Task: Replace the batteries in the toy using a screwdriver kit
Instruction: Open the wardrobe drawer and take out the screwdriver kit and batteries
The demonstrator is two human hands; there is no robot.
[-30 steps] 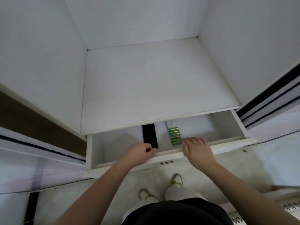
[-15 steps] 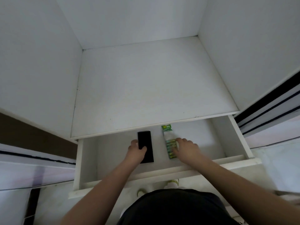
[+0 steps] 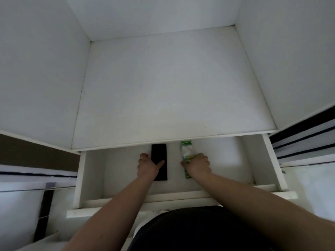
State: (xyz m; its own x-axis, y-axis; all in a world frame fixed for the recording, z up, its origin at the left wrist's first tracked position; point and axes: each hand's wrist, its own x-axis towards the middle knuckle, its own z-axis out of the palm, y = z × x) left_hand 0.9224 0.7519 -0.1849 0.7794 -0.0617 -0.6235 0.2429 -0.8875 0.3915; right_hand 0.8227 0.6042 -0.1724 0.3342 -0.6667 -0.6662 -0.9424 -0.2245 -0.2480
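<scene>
Reaching into the open drawer (image 3: pixel 268 160), your left hand (image 3: pixel 147 164) grips the black case (image 3: pixel 159 160) and your right hand (image 3: pixel 197 164) grips the battery pack (image 3: pixel 185 151).

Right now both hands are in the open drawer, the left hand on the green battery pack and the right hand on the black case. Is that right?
Not quite: the sides are swapped. The head view shows the left hand on the black case and the right hand on the green battery pack, both in the open drawer.
</scene>
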